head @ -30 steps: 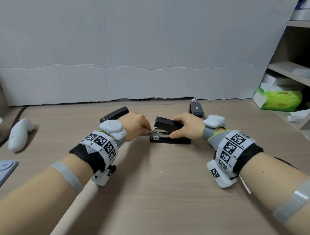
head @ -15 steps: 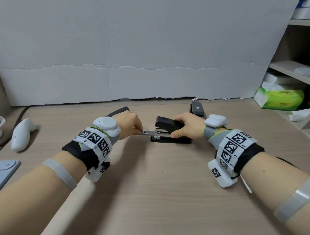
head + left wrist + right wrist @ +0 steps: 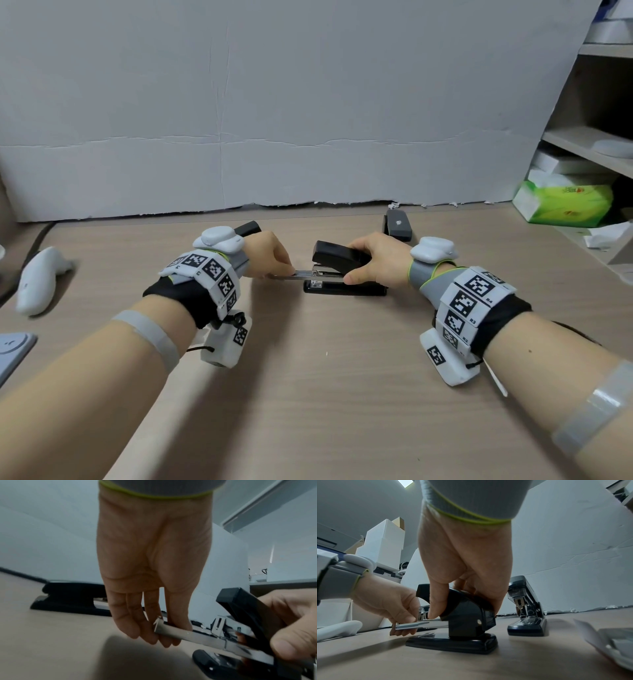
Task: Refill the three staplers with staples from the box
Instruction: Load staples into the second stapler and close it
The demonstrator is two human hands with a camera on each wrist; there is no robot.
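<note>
A black stapler (image 3: 342,274) stands mid-table with its top raised. My right hand (image 3: 375,263) grips that top, thumb at the front; the right wrist view shows the same hold on the stapler (image 3: 467,615). A silver metal rail (image 3: 301,274) sticks out of its front to the left. My left hand (image 3: 270,255) pinches the rail's (image 3: 173,631) free end between thumb and fingers. A second black stapler (image 3: 248,228) lies behind my left hand. The third stapler (image 3: 397,224) lies at the back right. An open white staple box (image 3: 607,641) lies by my right wrist.
A white foam board (image 3: 274,120) closes the back of the table. At the left lie a white controller (image 3: 37,277) and a grey pad (image 3: 13,346). A green tissue pack (image 3: 565,205) and shelves (image 3: 589,147) stand at the right.
My left hand has moved a little to the left with the rail pinched, and more of the rail now shows outside the stapler. My right hand has kept its hold.
</note>
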